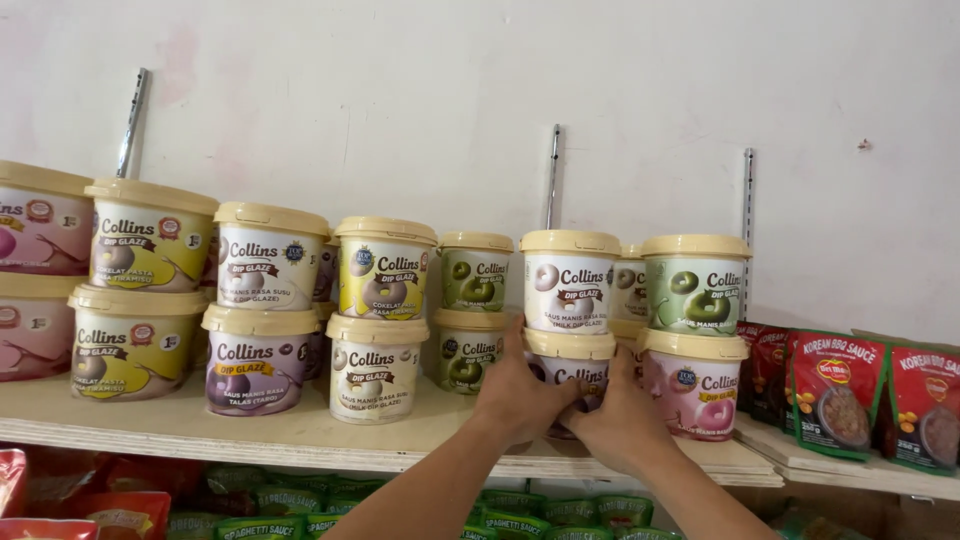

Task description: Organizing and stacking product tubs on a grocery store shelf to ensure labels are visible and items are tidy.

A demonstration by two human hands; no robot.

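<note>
Both my hands are raised to a white tub with a cream lid (pixel 572 368) on the wooden shelf (pixel 300 435). My left hand (pixel 518 392) wraps its left side and my right hand (pixel 622 418) its right side and front. Another white tub with doughnut pictures (pixel 570 280) is stacked on top of it. A pink-labelled tub (pixel 697 385) stands to its right, with a green-labelled tub (pixel 695 283) stacked on that one. A green tub (pixel 468 358) sits to the left, further back.
Several more stacked tubs fill the shelf to the left, yellow (pixel 130 342), purple (pixel 255 360) and white (pixel 373 368). Red sauce pouches (pixel 838 392) stand on a shelf at the right. Green pouches (pixel 270 505) fill the shelf below. The white wall carries metal rails (pixel 552 175).
</note>
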